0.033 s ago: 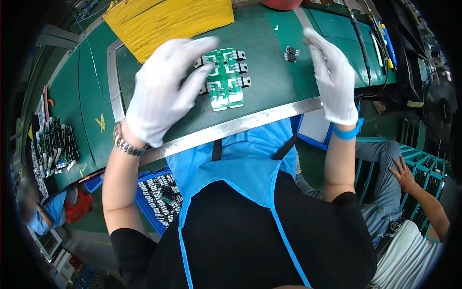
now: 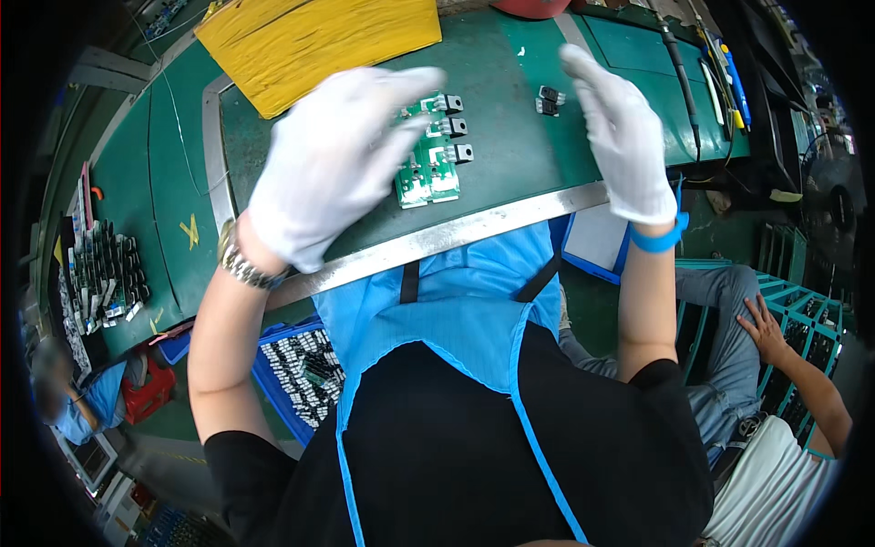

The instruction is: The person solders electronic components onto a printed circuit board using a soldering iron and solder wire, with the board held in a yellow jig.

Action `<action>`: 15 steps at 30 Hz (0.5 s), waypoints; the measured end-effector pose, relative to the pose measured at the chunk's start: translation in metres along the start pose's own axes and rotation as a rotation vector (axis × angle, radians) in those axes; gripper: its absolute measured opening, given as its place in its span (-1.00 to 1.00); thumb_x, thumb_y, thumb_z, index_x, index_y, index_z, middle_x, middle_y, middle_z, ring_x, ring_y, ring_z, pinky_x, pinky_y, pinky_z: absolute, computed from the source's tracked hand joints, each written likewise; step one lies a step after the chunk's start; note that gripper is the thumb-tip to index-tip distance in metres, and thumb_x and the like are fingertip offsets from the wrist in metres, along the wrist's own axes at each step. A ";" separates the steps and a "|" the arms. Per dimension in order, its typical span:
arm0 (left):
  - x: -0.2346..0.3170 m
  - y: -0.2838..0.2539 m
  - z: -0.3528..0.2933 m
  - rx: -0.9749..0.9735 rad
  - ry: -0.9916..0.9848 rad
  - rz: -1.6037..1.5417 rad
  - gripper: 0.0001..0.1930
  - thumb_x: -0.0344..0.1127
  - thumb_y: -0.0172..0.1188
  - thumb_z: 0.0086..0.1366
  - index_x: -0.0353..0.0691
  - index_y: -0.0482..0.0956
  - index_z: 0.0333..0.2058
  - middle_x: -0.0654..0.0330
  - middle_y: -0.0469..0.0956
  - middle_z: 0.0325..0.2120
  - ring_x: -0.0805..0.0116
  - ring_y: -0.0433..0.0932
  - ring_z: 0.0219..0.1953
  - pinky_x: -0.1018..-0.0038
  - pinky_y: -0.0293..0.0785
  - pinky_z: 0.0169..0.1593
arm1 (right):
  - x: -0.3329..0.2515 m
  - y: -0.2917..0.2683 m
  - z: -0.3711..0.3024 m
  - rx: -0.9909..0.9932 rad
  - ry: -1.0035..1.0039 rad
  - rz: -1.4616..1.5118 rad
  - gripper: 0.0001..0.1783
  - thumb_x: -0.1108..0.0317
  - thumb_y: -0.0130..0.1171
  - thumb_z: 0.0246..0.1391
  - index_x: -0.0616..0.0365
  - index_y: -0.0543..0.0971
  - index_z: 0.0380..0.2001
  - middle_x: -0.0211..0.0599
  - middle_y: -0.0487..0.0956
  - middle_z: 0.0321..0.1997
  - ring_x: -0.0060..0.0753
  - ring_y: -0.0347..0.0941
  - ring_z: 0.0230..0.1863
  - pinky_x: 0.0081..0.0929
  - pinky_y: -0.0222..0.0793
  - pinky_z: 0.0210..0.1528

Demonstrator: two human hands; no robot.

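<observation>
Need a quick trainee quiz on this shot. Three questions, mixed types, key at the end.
1. True or false: the loose black parts lie nearer the right hand than the left hand.
2. Multiple choice: which of these hides part of the green board from the camera?
A) the right hand
B) the left hand
C) the watch
3. Short answer: on which wrist is the blue band?

Key:
1. True
2. B
3. The right
</observation>
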State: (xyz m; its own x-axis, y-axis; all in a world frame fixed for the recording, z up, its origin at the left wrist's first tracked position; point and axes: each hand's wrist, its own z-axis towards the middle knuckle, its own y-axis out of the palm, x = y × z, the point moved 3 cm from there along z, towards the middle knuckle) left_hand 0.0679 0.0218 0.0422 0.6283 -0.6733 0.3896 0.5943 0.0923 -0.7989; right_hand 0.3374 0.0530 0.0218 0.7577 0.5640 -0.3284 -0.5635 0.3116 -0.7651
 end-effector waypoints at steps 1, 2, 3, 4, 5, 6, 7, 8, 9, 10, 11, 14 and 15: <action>0.012 0.009 0.012 -0.050 0.076 0.095 -0.66 -0.31 0.21 0.27 -0.17 0.54 0.02 0.06 0.60 -0.18 0.07 0.58 -0.15 0.29 0.52 -0.06 | 0.005 0.004 0.000 -0.124 -0.070 -0.113 -0.65 0.44 0.10 0.15 0.03 0.56 0.03 -0.17 0.65 -0.17 -0.10 0.54 -0.19 -0.28 0.46 -0.15; 0.020 0.023 0.027 -0.113 0.057 0.158 -0.68 -0.17 0.18 0.31 -0.17 0.56 -0.03 0.09 0.59 -0.21 0.09 0.59 -0.17 0.28 0.54 -0.12 | 0.004 0.008 0.002 -0.207 -0.128 -0.213 -0.65 0.43 0.13 0.12 0.01 0.56 0.01 -0.20 0.66 -0.23 -0.08 0.53 -0.23 -0.27 0.45 -0.18; 0.026 0.038 0.041 -0.150 0.058 0.215 -0.68 -0.12 0.16 0.32 -0.17 0.56 -0.05 0.08 0.59 -0.24 0.10 0.59 -0.18 0.27 0.55 -0.14 | 0.009 0.011 0.002 -0.200 -0.156 -0.252 -0.65 0.43 0.13 0.11 0.00 0.56 -0.01 -0.20 0.64 -0.25 -0.09 0.52 -0.25 -0.28 0.46 -0.18; 0.030 0.055 0.053 -0.189 0.053 0.274 -0.67 -0.07 0.14 0.33 -0.17 0.56 -0.08 0.08 0.58 -0.27 0.11 0.59 -0.19 0.27 0.55 -0.17 | 0.012 0.016 0.001 -0.195 -0.187 -0.284 -0.66 0.43 0.14 0.10 -0.01 0.56 -0.02 -0.21 0.62 -0.28 -0.10 0.52 -0.26 -0.29 0.46 -0.19; 0.031 0.074 0.064 -0.204 0.021 0.331 -0.68 -0.05 0.13 0.33 -0.18 0.57 -0.15 0.07 0.57 -0.29 0.11 0.59 -0.20 0.27 0.56 -0.17 | 0.013 0.017 -0.001 -0.195 -0.192 -0.283 -0.66 0.43 0.14 0.10 -0.01 0.56 -0.02 -0.21 0.62 -0.28 -0.10 0.52 -0.26 -0.29 0.46 -0.19; 0.031 0.089 0.073 -0.220 -0.009 0.389 -0.68 -0.04 0.13 0.32 -0.19 0.58 -0.22 0.06 0.56 -0.31 0.11 0.59 -0.21 0.27 0.57 -0.18 | 0.013 0.014 -0.004 -0.156 -0.110 -0.266 -0.67 0.44 0.14 0.09 -0.02 0.57 -0.05 -0.21 0.60 -0.29 -0.12 0.51 -0.27 -0.29 0.46 -0.19; 0.028 0.100 0.076 -0.216 -0.013 0.392 -0.68 -0.04 0.13 0.32 -0.19 0.58 -0.22 0.06 0.56 -0.31 0.11 0.59 -0.21 0.27 0.57 -0.18 | 0.014 0.012 -0.007 -0.117 -0.030 -0.248 -0.69 0.45 0.15 0.08 -0.03 0.58 -0.07 -0.22 0.57 -0.31 -0.14 0.51 -0.27 -0.30 0.45 -0.20; 0.026 0.108 0.078 -0.178 0.006 0.380 -0.70 -0.05 0.15 0.30 -0.20 0.58 -0.27 0.04 0.56 -0.30 0.09 0.59 -0.21 0.26 0.57 -0.18 | 0.013 0.012 -0.011 -0.118 -0.036 -0.247 -0.69 0.45 0.15 0.08 -0.03 0.58 -0.07 -0.22 0.57 -0.31 -0.14 0.51 -0.27 -0.30 0.45 -0.20; 0.027 0.110 0.082 -0.138 0.028 0.366 -0.71 -0.07 0.16 0.29 -0.20 0.59 -0.32 0.02 0.56 -0.30 0.06 0.59 -0.20 0.25 0.57 -0.18 | 0.014 0.009 -0.015 -0.076 -0.032 -0.220 -0.71 0.47 0.15 0.08 -0.02 0.58 -0.10 -0.23 0.55 -0.30 -0.15 0.51 -0.26 -0.30 0.45 -0.20; 0.027 0.112 0.085 -0.133 0.024 0.366 -0.71 -0.07 0.16 0.29 -0.20 0.59 -0.32 0.02 0.56 -0.30 0.06 0.59 -0.20 0.25 0.57 -0.18 | 0.014 0.004 -0.018 -0.034 -0.028 -0.193 -0.72 0.48 0.14 0.07 -0.02 0.59 -0.12 -0.23 0.53 -0.30 -0.15 0.50 -0.25 -0.29 0.44 -0.19; 0.024 0.114 0.087 -0.149 -0.041 0.302 -0.74 -0.12 0.17 0.26 -0.22 0.59 -0.36 0.02 0.57 -0.31 0.06 0.60 -0.22 0.25 0.56 -0.18 | 0.013 0.001 -0.021 -0.088 0.012 -0.162 -0.75 0.50 0.13 0.08 0.00 0.59 -0.16 -0.24 0.57 -0.28 -0.14 0.51 -0.22 -0.31 0.44 -0.17; 0.025 0.103 0.089 -0.142 -0.128 0.119 -0.80 -0.21 0.16 0.21 -0.23 0.58 -0.37 0.01 0.58 -0.34 0.05 0.61 -0.25 0.23 0.55 -0.17 | 0.017 0.000 -0.029 -0.067 -0.109 -0.086 -0.73 0.55 0.12 0.06 0.01 0.60 -0.17 -0.23 0.61 -0.22 -0.12 0.53 -0.18 -0.32 0.45 -0.12; 0.025 0.093 0.086 -0.112 -0.161 0.009 -0.82 -0.25 0.15 0.19 -0.24 0.57 -0.34 0.00 0.59 -0.36 0.05 0.62 -0.27 0.23 0.55 -0.16 | 0.017 -0.003 -0.032 -0.009 -0.056 0.012 -0.71 0.58 0.11 0.08 0.03 0.60 -0.13 -0.23 0.64 -0.18 -0.12 0.54 -0.15 -0.33 0.46 -0.11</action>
State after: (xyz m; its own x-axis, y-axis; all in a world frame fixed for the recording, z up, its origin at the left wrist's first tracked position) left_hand 0.1816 0.0769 0.0170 0.7110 -0.5459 0.4433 0.5343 0.0095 -0.8452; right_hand 0.3624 0.0365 0.0010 0.7309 0.6098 -0.3064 -0.5695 0.2975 -0.7663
